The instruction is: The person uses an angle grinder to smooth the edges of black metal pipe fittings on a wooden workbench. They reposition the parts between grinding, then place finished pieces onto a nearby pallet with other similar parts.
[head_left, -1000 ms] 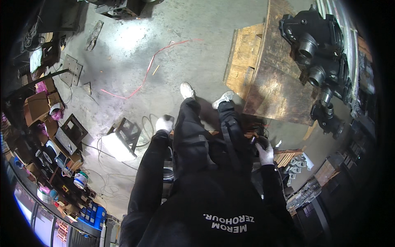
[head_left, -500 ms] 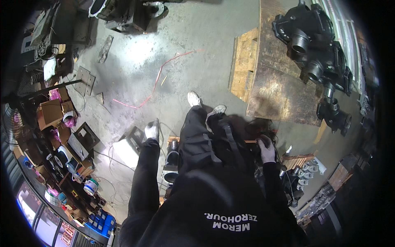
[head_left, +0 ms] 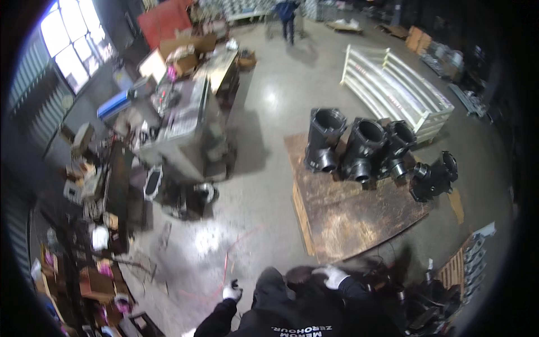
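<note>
Head view, workshop floor, lower edge motion-blurred.

Left hand [head_left: 232, 292]: white glove, fingers curled. A small dark shape sits at the fingertips; cannot tell whether it is gripped or the hand is merely closed. It hangs over the concrete floor [head_left: 269, 112], near the red cable [head_left: 229, 259].

Right hand [head_left: 331, 275]: white glove, fingers laid flat on dark cloth, probably the person's own leg. Nothing seen in its grasp. It is just beside the near edge of the board [head_left: 359, 219].

Nearest work: dark parts [head_left: 426, 306] on the floor, right of the right hand, too blurred to identify. Black castings [head_left: 359, 146] stand on the far end of the board, well apart from both hands. Cluttered desk [head_left: 185, 118] to the left.

Judgement: a between-grasps step, body crouched or shifting, no part engaged. Any reach for the dark parts calls for a steadied stance first, and care with the cable underfoot.
</note>
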### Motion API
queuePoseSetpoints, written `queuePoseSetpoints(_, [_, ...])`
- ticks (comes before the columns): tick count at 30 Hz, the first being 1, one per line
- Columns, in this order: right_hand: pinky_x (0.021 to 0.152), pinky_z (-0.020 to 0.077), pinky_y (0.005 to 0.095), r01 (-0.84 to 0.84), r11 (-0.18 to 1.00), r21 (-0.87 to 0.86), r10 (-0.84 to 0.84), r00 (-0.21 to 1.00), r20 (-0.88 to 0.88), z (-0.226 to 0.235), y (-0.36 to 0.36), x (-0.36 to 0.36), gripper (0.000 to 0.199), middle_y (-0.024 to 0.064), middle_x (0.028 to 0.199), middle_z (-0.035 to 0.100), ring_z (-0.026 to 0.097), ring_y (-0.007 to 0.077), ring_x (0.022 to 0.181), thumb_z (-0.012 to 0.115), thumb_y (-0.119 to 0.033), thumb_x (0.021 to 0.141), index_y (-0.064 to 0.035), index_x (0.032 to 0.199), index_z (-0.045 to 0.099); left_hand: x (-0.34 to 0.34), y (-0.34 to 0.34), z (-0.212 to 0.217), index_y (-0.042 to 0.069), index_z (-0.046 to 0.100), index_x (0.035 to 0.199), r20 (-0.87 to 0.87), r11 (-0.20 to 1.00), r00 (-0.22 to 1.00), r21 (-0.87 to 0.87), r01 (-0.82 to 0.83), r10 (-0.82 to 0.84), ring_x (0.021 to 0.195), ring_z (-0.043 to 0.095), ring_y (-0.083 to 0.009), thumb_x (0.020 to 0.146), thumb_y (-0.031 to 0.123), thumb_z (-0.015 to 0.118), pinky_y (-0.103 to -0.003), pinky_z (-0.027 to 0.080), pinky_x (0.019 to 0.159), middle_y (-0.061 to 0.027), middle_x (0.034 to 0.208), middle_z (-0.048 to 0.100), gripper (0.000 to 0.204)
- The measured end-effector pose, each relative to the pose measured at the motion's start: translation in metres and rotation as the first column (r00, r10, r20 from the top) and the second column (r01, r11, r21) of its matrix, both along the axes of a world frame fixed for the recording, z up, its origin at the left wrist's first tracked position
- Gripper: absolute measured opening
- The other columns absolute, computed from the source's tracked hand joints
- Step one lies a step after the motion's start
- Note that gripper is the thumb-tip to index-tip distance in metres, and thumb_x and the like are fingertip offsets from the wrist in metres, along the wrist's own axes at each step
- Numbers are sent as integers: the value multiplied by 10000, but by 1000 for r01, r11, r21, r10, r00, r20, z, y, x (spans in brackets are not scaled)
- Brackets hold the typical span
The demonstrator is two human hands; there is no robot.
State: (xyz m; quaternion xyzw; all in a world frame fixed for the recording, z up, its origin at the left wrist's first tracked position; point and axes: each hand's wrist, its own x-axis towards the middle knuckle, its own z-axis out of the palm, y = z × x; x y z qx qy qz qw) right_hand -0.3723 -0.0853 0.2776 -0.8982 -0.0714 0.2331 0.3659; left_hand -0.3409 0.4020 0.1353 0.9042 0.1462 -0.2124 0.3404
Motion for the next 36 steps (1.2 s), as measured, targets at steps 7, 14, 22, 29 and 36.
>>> queuePoseSetpoints(7, [1066, 453, 405, -75, 966, -249, 95, 993, 69, -23, -2, -29, 353, 121, 1305, 639, 570, 298, 1249, 627, -229, 806, -165, 1133, 742, 122, -57, 19, 66, 574, 1321, 0, 946, 954, -130, 296, -298, 871, 671, -196, 814, 221, 760, -330, 547, 822, -71, 1009, 710, 562])
queuePoseSetpoints(14, [1006, 491, 430, 518, 742, -427, -599, 797, -75, -18, 6, -134, 339, 120, 1228, 670, 605, 317, 1183, 690, -294, 778, -189, 1096, 742, 216, -164, 98, 104, 618, 1304, 184, 647, 705, -292, 705, -685, 1054, 697, -221, 945, 267, 670, -330, 539, 908, -126, 1156, 720, 398])
queuePoseSetpoints(22, [1007, 501, 411, 530, 742, -411, -654, 706, -271, 11, 128, -197, 356, 126, 1199, 686, 633, 283, 1149, 674, -318, 872, -167, 1193, 704, 150, -268, 178, 103, 679, 1221, 83, 7, 104, -747, 665, -991, 970, 693, -237, 906, 169, 667, -354, 539, 861, -126, 1056, 722, 322])
queuePoseSetpoints(29, [1002, 506, 394, 771, 579, -265, -808, 499, -313, 95, 209, -186, 362, 123, 1204, 689, 646, 260, 1132, 668, -338, 908, -153, 1217, 697, 79, -303, 234, 89, 700, 1150, 115, -744, -782, -418, 521, -612, 839, 690, -295, 763, 111, 692, -409, 528, 753, -145, 902, 730, 387])
queuePoseSetpoints(36, [933, 530, 370, 940, 341, -16, -879, 313, -359, 160, 283, -172, 410, 106, 1128, 726, 684, 244, 1051, 678, -368, 911, -117, 1235, 696, 42, -305, 223, 91, 759, 1037, 53, -842, -949, -478, 250, -312, 730, 682, -236, 776, 177, 732, -394, 522, 667, -119, 793, 725, 276])
